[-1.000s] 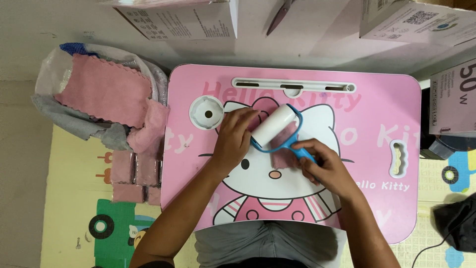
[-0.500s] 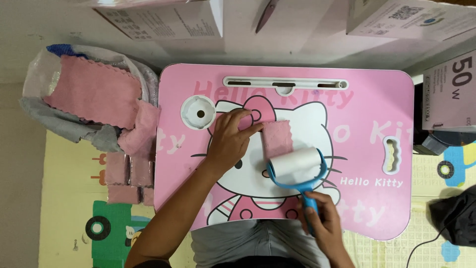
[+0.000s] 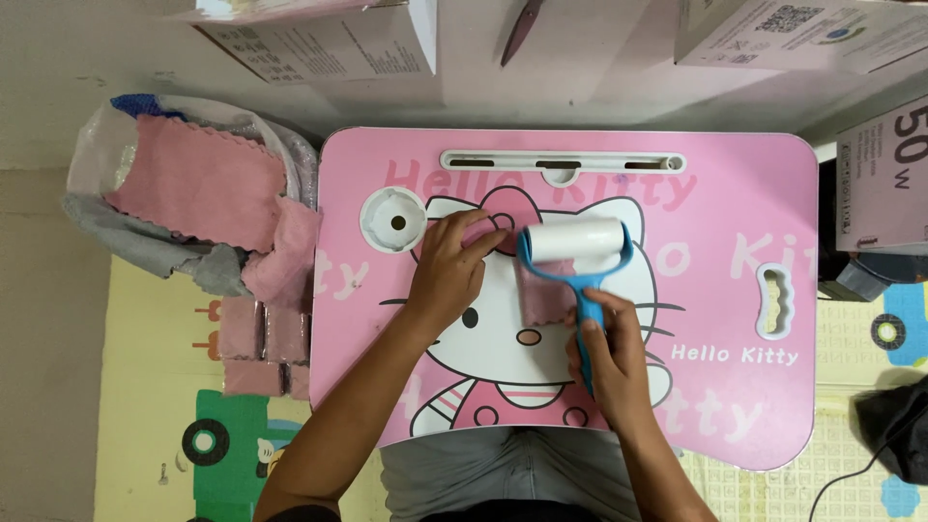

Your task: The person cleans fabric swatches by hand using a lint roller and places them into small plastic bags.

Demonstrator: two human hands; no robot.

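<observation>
A small pink cloth (image 3: 543,295) lies on a pink lap table (image 3: 735,203) with a cartoon cat print. My left hand (image 3: 452,266) presses flat on the cloth's left end, fingers spread. My right hand (image 3: 609,353) grips the blue handle of a lint roller (image 3: 577,244), whose white roll rests across the upper part of the cloth. Most of the cloth is hidden under the roller and my left hand.
A plastic bag (image 3: 174,145) with pink cloths (image 3: 198,188) sits left of the table, folded pink cloths (image 3: 256,343) stacked below it. Cardboard boxes (image 3: 329,43) line the far side. A round cup holder (image 3: 393,219) and a slot (image 3: 561,160) are set into the table.
The roller has travelled from the near part of the cloth back up to its far part. My right hand followed it forward; my left hand stayed on the cloth.
</observation>
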